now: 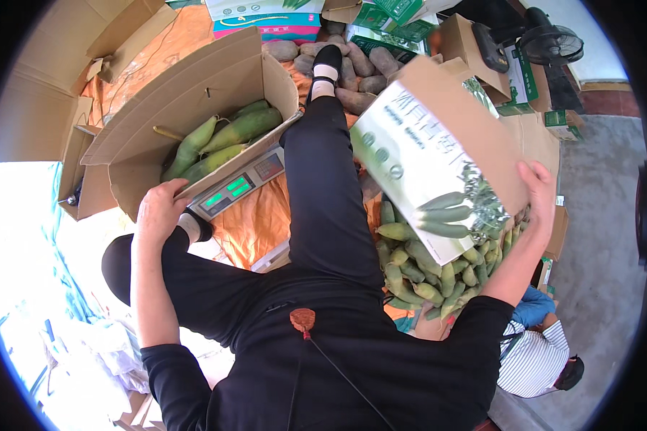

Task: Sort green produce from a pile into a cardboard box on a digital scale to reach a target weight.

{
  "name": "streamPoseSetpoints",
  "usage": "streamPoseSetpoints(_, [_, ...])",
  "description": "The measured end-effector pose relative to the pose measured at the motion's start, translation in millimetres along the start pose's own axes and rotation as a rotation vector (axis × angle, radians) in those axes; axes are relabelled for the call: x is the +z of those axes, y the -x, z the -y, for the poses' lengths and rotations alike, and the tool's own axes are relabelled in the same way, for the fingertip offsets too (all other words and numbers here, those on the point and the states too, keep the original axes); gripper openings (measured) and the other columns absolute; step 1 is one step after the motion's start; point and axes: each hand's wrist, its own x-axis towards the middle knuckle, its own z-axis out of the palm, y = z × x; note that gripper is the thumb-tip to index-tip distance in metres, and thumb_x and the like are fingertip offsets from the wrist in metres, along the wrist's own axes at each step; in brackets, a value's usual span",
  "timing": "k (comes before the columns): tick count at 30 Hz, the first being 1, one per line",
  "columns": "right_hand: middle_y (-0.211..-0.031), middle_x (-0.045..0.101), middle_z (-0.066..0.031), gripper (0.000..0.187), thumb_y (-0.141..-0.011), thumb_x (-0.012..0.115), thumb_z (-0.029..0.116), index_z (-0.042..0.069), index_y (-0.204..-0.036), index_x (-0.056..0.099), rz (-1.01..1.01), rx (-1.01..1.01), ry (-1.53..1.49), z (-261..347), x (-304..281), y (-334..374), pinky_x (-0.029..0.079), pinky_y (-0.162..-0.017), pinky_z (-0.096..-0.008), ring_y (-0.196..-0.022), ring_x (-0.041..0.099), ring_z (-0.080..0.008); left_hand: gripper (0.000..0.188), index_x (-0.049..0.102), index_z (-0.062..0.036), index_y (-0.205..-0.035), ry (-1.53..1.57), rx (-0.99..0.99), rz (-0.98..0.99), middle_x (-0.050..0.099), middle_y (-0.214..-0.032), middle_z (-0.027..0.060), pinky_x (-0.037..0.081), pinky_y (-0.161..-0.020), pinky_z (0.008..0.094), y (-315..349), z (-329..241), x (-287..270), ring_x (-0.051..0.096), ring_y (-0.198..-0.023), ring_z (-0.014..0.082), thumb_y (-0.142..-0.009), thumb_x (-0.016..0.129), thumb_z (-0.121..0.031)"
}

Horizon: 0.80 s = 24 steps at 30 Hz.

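Note:
On my left, an open brown cardboard box (172,93) holds several long green radishes (241,131). It rests on a digital scale (226,192) with lit green displays. My left hand (159,210) is closed on the box's near edge, the thumb over the rim. To my right, my right hand (540,185) grips the side of a white and green printed carton (428,172), which is held up at a tilt. The carton partly covers a pile of green radishes (446,284) and hides what lies behind it.
Reddish-brown tubers (349,75) lie beyond my outstretched foot on orange sheeting (262,223). More green printed boxes (410,29) and a black fan (550,39) stand at the back right. Another person in a striped shirt (532,363) sits at the lower right.

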Motion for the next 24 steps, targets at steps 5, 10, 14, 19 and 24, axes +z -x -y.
streamPoseSetpoints(5, [-0.086, 0.065, -0.0015, 0.022, -0.082, 0.073, 0.021, 0.003, -0.092, 0.067, -0.352, 0.031, -0.193, -58, -46, -20, 0.044, -0.074, -0.0248, -0.079, 0.058, -0.0103, 0.032, 0.065, -0.0034, -0.107, -0.008, 0.027, 0.001, 0.066, -0.098, 0.0191, 0.048, -0.084, 0.0409, -4, 0, 1, 0.062, -0.095, 0.0346, -0.077, 0.065, -0.012])
streamPoseSetpoints(10, [-0.106, 0.064, -0.011, 0.035, -0.086, 0.067, 0.02, -0.003, -0.111, 0.06, -0.544, 0.078, -0.691, -107, -15, -83, 0.049, -0.084, -0.0369, -0.093, 0.061, -0.0209, 0.031, 0.065, -0.0033, -0.107, -0.013, 0.025, 0.007, 0.066, -0.099, 0.0192, 0.048, -0.084, 0.0411, -2, 4, 3, 0.062, -0.095, 0.0351, -0.077, 0.065, -0.011])
streamPoseSetpoints(14, [-0.109, 0.063, -0.0129, 0.033, -0.089, 0.063, 0.019, -0.002, -0.114, 0.057, -0.665, 0.132, -0.909, -109, 27, -146, 0.05, -0.084, -0.0411, -0.096, 0.061, -0.0246, 0.031, 0.065, -0.0035, -0.106, -0.014, 0.03, -0.001, 0.065, -0.099, 0.0192, 0.048, -0.085, 0.041, -1, 7, 5, 0.062, -0.095, 0.0356, -0.077, 0.065, -0.011])
streamPoseSetpoints(19, [-0.114, 0.061, -0.0102, 0.034, -0.09, 0.058, 0.024, 0.003, -0.117, 0.054, -0.447, 0.224, -0.905, -123, 66, -197, 0.049, -0.08, -0.05, -0.096, 0.06, -0.0287, 0.031, 0.065, -0.004, -0.107, 0.015, 0.003, 0.016, 0.065, -0.1, 0.019, 0.047, -0.084, 0.0405, -5, 1, 7, 0.061, -0.096, 0.0356, -0.077, 0.066, -0.011])
streamPoseSetpoints(24, [-0.113, 0.061, -0.0086, 0.038, -0.092, 0.058, 0.022, 0.007, -0.125, 0.047, -0.416, 0.236, -0.661, -99, 122, -151, 0.046, -0.077, -0.036, -0.099, 0.059, -0.0213, 0.032, 0.064, -0.0042, -0.108, 0.007, -0.036, 0.018, 0.066, -0.099, 0.0189, 0.048, -0.083, 0.0386, -1, 1, 4, 0.062, -0.094, 0.0349, -0.077, 0.066, -0.011])
